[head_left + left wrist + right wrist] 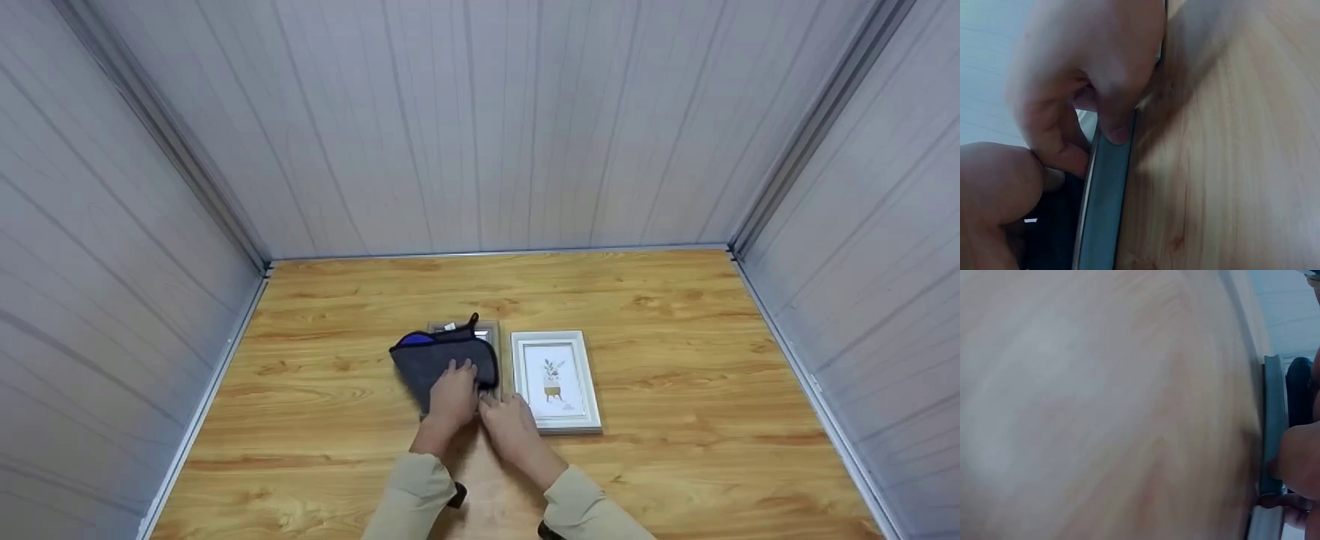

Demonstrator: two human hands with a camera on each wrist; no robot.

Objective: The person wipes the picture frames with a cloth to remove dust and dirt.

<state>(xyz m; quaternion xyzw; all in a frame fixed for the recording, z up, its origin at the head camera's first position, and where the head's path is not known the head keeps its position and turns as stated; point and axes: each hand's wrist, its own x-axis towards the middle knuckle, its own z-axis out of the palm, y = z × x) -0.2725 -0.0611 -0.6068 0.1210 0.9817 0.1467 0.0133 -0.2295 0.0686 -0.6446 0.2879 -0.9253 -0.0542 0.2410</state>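
Left hand rests on dark cloth, fingers extended — right hand pinches grey frame at near edge.

I see that the head camera looks from high over the near side of the table, forward and downward, reaching both far corners and the wall behind. The left wrist view is turned sideways and sits very near to the table, facing rightward; the right wrist view, also close, faces leftward. These two share the near edge of the grey picture frame.
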